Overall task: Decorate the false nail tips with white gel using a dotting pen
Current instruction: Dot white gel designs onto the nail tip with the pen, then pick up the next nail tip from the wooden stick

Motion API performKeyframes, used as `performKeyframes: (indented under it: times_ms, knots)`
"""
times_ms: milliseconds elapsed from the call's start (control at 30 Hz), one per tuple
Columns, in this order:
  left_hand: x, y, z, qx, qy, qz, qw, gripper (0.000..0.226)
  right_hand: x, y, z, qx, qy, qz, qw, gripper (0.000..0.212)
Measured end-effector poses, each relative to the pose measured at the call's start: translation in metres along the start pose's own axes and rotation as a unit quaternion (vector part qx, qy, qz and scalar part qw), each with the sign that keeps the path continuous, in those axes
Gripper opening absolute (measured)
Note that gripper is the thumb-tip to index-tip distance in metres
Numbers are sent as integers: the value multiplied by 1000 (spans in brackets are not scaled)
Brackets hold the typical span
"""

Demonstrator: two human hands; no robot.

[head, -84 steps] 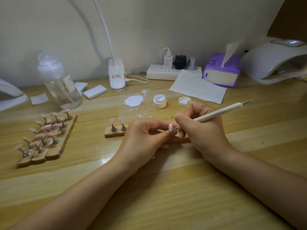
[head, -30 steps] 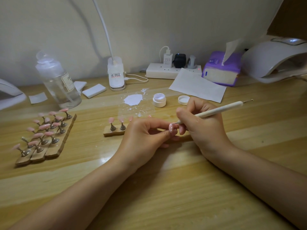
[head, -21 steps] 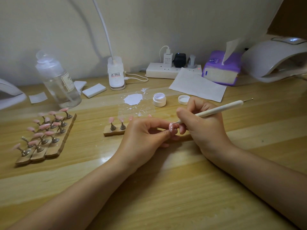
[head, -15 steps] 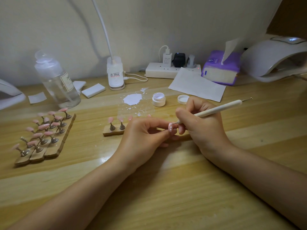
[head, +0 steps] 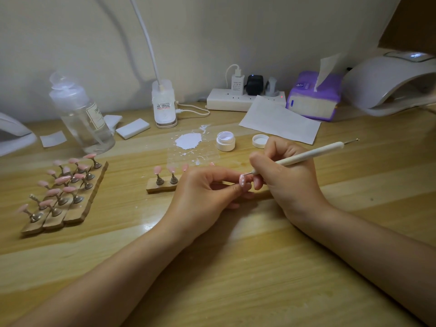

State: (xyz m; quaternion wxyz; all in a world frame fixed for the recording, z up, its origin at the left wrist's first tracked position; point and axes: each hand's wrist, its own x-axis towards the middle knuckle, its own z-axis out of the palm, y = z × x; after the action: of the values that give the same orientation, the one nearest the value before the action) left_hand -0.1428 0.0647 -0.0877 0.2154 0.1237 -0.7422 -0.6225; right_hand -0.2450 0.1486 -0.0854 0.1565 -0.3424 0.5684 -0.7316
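My left hand point(head: 203, 192) pinches a pink false nail tip point(head: 242, 181) that carries a few white dots. My right hand point(head: 282, 175) grips the white dotting pen point(head: 309, 155), and its metal point touches the top of that tip. A wooden holder strip point(head: 160, 188) lies behind my left hand with two pink tips standing on pegs; the rest of it is hidden by my hands. The open white gel jar point(head: 225, 141) and its lid point(head: 260, 140) stand beyond, beside a smear of white gel point(head: 188, 140) on the table.
Three wooden strips with several pink tips point(head: 63, 192) lie at the left. A clear bottle point(head: 81, 114), white pads point(head: 132, 128), a lamp base point(head: 164, 107), a power strip point(head: 236, 100), a paper sheet point(head: 280, 120), a purple tissue pack point(head: 313, 97) and a nail lamp point(head: 389, 83) line the back.
The pen point has stayed at the held tip with only tiny shifts; white dots now show on it. The view has drifted slightly.
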Motion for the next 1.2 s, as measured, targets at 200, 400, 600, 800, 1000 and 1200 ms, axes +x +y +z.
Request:
performKeyframes:
  times_ms: [200, 400, 600, 800, 1000, 1200]
  knots:
    - [0, -1, -1, 1, -3, -1, 1000, 18, 0, 1, 0, 0, 0, -6, 1000, 34]
    - [0, -2, -1, -1, 2, 0, 1000, 17, 0, 2, -1, 15, 7, -6, 1000, 35]
    - [-1, -2, -1, -12, 14, 2, 1000, 7, 3, 3, -1, 65, 66, 5, 996, 41]
    - [-4, -1, 0, 11, 8, 47, 999, 11, 8, 5, -3, 110, 87, 42, 989, 51]
    - [-10, 9, 0, 85, 25, 189, 978, 10, 8, 5, -4, 103, 82, 47, 990, 51]
    - [-3, 31, -21, 200, 176, 323, 908, 13, 8, 5, -5, 98, 85, 66, 989, 50]
